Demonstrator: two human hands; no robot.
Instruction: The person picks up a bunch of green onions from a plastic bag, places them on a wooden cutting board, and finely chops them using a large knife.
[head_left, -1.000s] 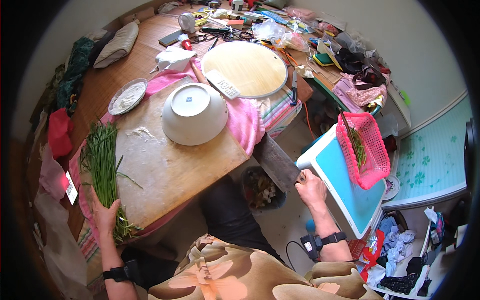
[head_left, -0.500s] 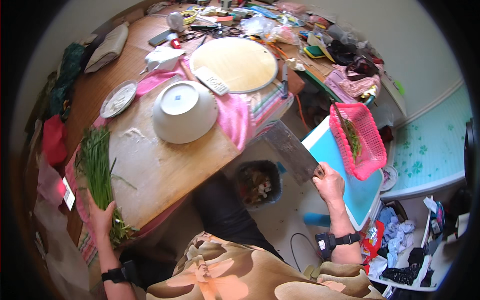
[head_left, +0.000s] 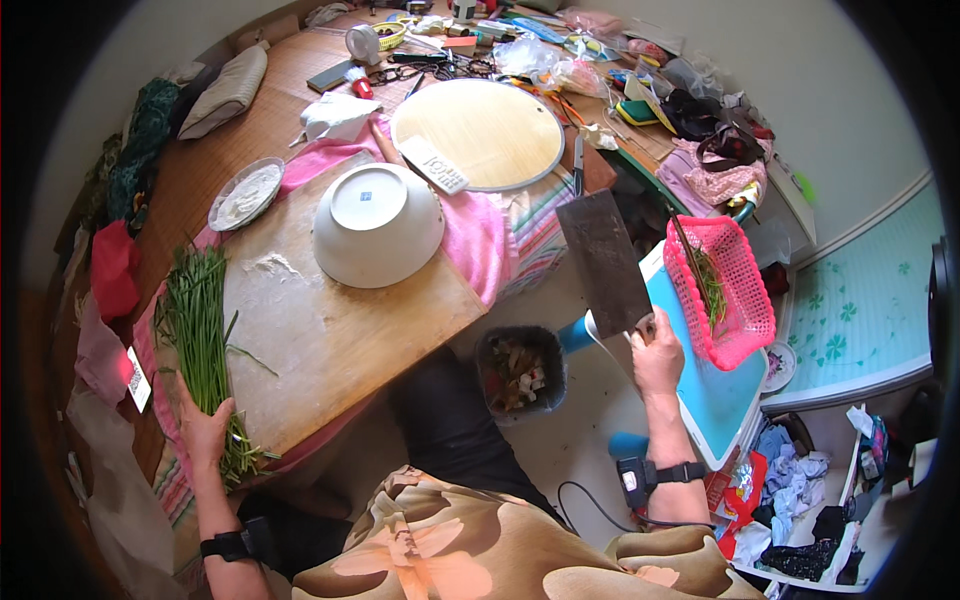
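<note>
My right hand (head_left: 657,357) grips a broad dark-bladed cleaver (head_left: 604,262), held up between the wooden board and the blue-topped stool, blade pointing away from me. At the board's left edge, my left hand (head_left: 207,425) is closed round the lower stems of a bunch of green chives (head_left: 196,330). Its thumb shows on the near side; some fingers are hidden by the stems. A few loose blades stray onto the floury wooden board (head_left: 330,340). An upside-down white bowl (head_left: 372,255) rests on the board's far right part.
A plate of white flour (head_left: 247,195) and a round tray (head_left: 480,135) lie beyond the board. Right of me, a pink basket (head_left: 748,335) with greens sits on a blue-topped stool (head_left: 690,400). A waste bin (head_left: 553,385) stands on the floor. Clutter (head_left: 540,60) covers the far table.
The cleaver has swung upward and its blade now faces me more fully. My left hand stays on the chives. The whole view has shifted slightly.
</note>
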